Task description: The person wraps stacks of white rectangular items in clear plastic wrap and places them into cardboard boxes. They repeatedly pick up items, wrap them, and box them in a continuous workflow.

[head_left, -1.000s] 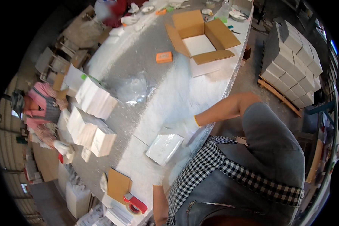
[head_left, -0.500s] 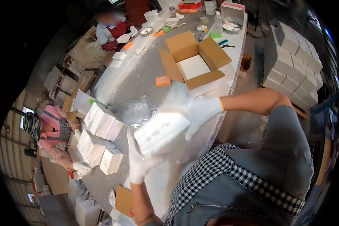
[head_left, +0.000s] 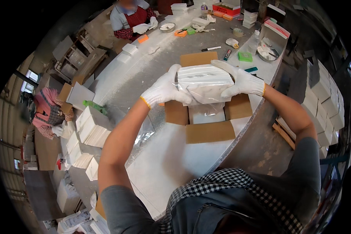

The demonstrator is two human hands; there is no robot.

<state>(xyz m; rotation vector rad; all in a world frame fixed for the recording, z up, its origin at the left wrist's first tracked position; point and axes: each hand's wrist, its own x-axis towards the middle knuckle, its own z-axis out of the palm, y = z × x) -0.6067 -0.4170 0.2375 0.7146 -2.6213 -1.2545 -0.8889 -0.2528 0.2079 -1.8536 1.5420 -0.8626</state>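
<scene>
A stack of white tiles (head_left: 204, 85) in a clear plastic bag is gripped from both ends by my gloved hands. My left hand (head_left: 165, 86) wraps its left end and my right hand (head_left: 243, 81) its right end. Beneath hangs loose plastic, over an open cardboard box (head_left: 210, 133) with its flaps folded out. Something white shows inside the box, partly hidden by the plastic and the stack.
More tile stacks (head_left: 90, 130) stand at the table's left, beside a co-worker in pink (head_left: 46, 113). Another person (head_left: 134, 21) sits at the far left side. Green sponge (head_left: 245, 57) and metal bowl (head_left: 267, 54) lie beyond the box. White blocks (head_left: 323, 101) are piled on a pallet at right.
Both hands have carried the wrapped tile stack forward and right, from over the near table to above the box. The view has shifted too, and the pink-clad co-worker's hands have moved.
</scene>
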